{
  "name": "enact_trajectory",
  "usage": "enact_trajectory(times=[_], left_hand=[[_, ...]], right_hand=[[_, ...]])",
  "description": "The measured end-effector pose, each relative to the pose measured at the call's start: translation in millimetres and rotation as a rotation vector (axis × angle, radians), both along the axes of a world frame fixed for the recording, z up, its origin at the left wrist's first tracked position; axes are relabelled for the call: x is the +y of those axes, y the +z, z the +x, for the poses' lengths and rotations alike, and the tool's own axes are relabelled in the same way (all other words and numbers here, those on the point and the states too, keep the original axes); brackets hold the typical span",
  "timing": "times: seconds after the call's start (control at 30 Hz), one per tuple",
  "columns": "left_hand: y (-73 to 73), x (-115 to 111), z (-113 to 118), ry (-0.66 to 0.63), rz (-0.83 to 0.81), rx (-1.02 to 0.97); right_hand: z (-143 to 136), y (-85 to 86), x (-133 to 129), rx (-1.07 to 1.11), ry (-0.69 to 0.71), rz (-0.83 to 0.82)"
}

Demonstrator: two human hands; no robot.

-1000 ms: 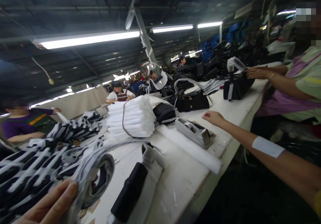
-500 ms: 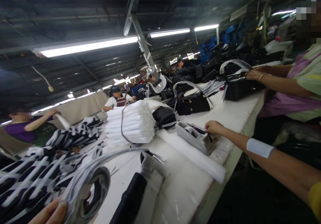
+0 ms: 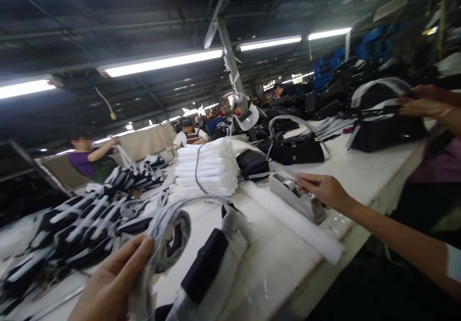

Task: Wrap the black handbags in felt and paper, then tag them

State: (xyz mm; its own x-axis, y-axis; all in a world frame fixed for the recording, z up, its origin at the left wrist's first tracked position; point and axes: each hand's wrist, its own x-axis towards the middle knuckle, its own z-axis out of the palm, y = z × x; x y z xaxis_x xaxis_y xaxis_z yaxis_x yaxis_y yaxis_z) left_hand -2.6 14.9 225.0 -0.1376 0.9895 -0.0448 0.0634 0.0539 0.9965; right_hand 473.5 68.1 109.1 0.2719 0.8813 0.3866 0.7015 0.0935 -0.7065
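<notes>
My left hand [image 3: 115, 273] pinches a long strap [image 3: 158, 244] wrapped in pale grey film, its upper part rolled in a loop and its end trailing over the table. My right hand [image 3: 326, 191] is at the grey tape dispenser [image 3: 288, 194], with thumb and fingers closed on a translucent strip of tape [image 3: 286, 170] above it. In front of me lies a black piece partly wrapped in white sheet [image 3: 207, 263]. Beyond the dispenser stands a black handbag [image 3: 297, 150] with its handle wrapped in film.
A tied stack of white padding [image 3: 205, 167] and a white foam roll [image 3: 295, 220] lie on the table [image 3: 266, 273]. Film-wrapped black straps [image 3: 86, 220] pile up at left. A co-worker's hands [image 3: 425, 102] work on another black bag [image 3: 389, 129] at right.
The view has swung left. My left hand has come up further into view with the strap. My right hand now holds a translucent strip over the dispenser.
</notes>
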Motion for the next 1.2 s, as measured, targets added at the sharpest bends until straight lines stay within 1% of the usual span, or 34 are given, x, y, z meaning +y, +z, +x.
enact_trajectory(times=[0.07,0.13,0.17,0.23,0.3,0.33,0.4,0.5,0.67,0.73,0.83,0.9,0.97,1.03,1.07,1.13,1.2], left_hand=[[6.9,-3,4,-0.038,-0.042,-0.033],[9.5,-5,6,-0.064,-0.018,-0.046],[9.3,-5,6,-0.066,-0.001,-0.043],[7.2,-5,5,-0.063,0.023,-0.024],[4.5,-4,2,-0.082,0.040,-0.016],[3.4,-4,1,-0.099,0.045,-0.018],[2.4,-3,0,-0.120,0.060,-0.023],[3.5,-1,1,-0.119,0.091,-0.039],[7.9,-3,4,-0.144,0.113,-0.053],[9.0,-4,4,-0.155,0.123,-0.043],[9.0,-6,2,-0.159,0.149,-0.033],[8.3,-5,1,-0.158,0.157,-0.031],[7.8,-4,1,-0.158,0.149,-0.034],[7.7,-3,2,-0.161,0.144,-0.037],[7.9,-3,3,-0.163,0.145,-0.038],[8.2,-4,6,-0.177,0.154,-0.037],[8.5,-7,8,-0.194,0.167,-0.020]], right_hand=[[-37,-7.4,-15,-0.140,0.200,0.112],[-70,-23.8,-29,-0.373,0.346,0.172],[-84,-34.2,-34,-0.489,0.381,0.166],[-106,-56.0,-41,-0.668,0.422,0.101],[-120,-73.0,-44,-0.753,0.455,0.015],[-125,-78.3,-45,-0.758,0.467,-0.023],[-130,-81.7,-44,-0.695,0.481,-0.085],[-136,-76.6,-37,-0.584,0.499,-0.173],[-143,-72.1,-19,-0.501,0.474,-0.321],[-143,-70.7,-14,-0.448,0.496,-0.378],[-140,-61.0,-15,-0.372,0.564,-0.381],[-142,-47.0,-21,-0.266,0.613,-0.348],[-148,-26.8,-32,-0.038,0.682,-0.348],[-160,-2.8,-44,0.230,0.750,-0.369],[-167,9.6,-49,0.325,0.772,-0.373],[-184,32.8,-56,0.414,0.793,-0.369],[-201,51.9,-59,0.440,0.819,-0.367]])
